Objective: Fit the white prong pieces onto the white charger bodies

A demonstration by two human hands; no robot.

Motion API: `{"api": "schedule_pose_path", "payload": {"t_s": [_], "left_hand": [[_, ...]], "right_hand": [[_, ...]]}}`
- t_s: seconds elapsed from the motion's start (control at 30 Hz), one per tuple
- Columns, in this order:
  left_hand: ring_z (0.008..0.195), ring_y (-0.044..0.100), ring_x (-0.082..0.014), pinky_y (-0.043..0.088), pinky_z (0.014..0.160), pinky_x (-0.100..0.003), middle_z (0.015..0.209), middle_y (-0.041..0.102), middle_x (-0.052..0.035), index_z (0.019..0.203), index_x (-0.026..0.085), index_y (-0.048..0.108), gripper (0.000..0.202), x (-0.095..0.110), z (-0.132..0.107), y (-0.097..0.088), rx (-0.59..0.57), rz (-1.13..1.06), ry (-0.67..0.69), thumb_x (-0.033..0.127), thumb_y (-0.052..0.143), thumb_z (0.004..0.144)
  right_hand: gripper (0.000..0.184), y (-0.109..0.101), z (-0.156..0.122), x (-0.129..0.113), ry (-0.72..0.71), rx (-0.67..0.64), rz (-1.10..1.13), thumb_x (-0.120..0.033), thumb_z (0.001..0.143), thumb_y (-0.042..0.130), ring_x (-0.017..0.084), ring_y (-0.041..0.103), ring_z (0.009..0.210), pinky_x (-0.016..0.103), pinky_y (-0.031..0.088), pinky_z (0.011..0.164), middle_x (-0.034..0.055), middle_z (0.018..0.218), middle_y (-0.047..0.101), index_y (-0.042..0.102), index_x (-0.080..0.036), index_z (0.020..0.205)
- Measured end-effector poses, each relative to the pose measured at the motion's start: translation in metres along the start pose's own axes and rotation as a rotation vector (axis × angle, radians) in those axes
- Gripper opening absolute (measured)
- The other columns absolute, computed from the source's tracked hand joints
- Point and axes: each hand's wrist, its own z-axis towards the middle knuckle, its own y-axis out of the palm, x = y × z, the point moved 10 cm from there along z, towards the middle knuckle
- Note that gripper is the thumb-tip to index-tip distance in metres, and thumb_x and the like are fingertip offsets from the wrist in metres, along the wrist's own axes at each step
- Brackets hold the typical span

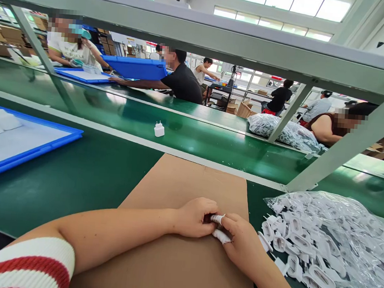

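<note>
Above a brown cardboard sheet, my left hand and my right hand meet with bent fingers. White wrapping shows around the thumb and a finger of my right hand. Both hands are closed, and whatever sits between the fingertips is hidden by them. Close by on the right, many white plastic plug-shaped parts with oval openings spill out of a clear plastic bag.
A blue-rimmed tray holding white pieces lies at left. On the green conveyor belt stands a white two-pin plug adapter. A grey metal frame spans the front. Across the belt, a person in black touches another blue tray.
</note>
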Motion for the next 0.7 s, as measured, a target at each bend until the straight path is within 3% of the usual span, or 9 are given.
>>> {"api": "schedule_pose_path", "payload": {"t_s": [0.2,0.43,0.7], "left_hand": [[0.067,0.052,-0.0151,0.039,0.064,-0.027,0.071,0.060,0.0002,0.076,0.019,0.057,0.003,0.0036,0.0007,-0.0009,-0.008,-0.026,0.007,0.019,0.060,0.076],[0.075,0.060,-0.0174,0.045,0.073,-0.029,0.081,0.068,-0.0025,0.083,0.019,0.063,0.003,0.0017,0.0002,0.0040,-0.068,0.000,0.005,0.021,0.061,0.083],[0.073,0.059,-0.0170,0.044,0.070,-0.029,0.079,0.068,-0.0021,0.082,0.019,0.063,0.002,0.0037,0.0002,0.0025,-0.054,-0.001,0.019,0.020,0.061,0.081]], "right_hand": [[0.015,-0.0039,-0.0009,-0.0020,-0.026,0.033,0.003,-0.008,0.088,0.057,0.018,0.056,0.074,0.029,0.030,0.062,0.0016,0.077,0.063,0.063,-0.021,0.084],[0.015,-0.0045,-0.0003,-0.0034,-0.017,0.025,0.034,-0.011,0.090,0.059,0.017,0.056,0.070,0.028,0.030,0.062,0.0006,0.072,0.063,0.065,-0.020,0.080],[0.015,-0.0065,-0.0005,-0.0043,-0.023,0.036,0.010,-0.011,0.089,0.060,0.017,0.055,0.068,0.028,0.030,0.061,0.0000,0.070,0.062,0.066,-0.021,0.080]]}}
